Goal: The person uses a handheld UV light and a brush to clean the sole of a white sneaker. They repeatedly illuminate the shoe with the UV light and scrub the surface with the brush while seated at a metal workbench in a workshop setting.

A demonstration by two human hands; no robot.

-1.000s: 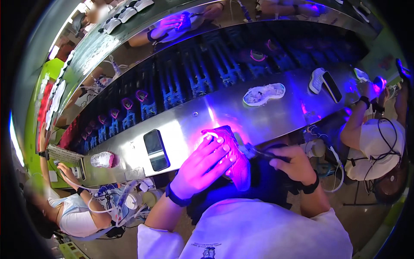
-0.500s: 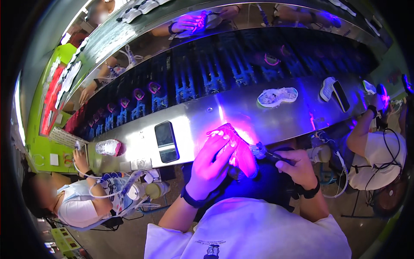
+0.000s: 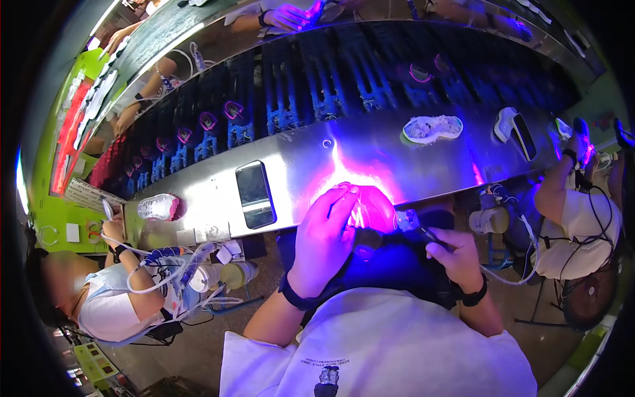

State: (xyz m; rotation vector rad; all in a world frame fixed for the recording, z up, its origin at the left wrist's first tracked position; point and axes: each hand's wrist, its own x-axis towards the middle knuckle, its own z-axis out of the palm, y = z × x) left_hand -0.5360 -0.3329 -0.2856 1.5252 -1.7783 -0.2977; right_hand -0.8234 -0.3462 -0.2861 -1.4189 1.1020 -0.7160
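A shoe upper (image 3: 376, 210), lit bright pink-red by violet light, hangs over the near edge of the metal bench. My left hand (image 3: 324, 235) is closed around its left end, fingers bent and pressed together. In my right hand (image 3: 458, 258) is the dark handle of a brush (image 3: 408, 220), gripped between thumb and fingers. The bristles are up against the right side of the shoe upper; whether they touch it I cannot tell. Dark cloth lies over my lap below.
On the metal bench (image 3: 297, 144) lie a dark phone (image 3: 255, 198), a whitish shoe sole (image 3: 433, 129), another sole (image 3: 505, 124) and a second phone (image 3: 524, 136). Behind runs a dark conveyor with blue racks (image 3: 284, 119). Co-workers sit left and right, with pots (image 3: 488, 221) and hoses.
My left hand and the shoe upper have tilted and turned, so its right end is higher. The brush has shifted slightly right with my right hand. The view has moved a little.
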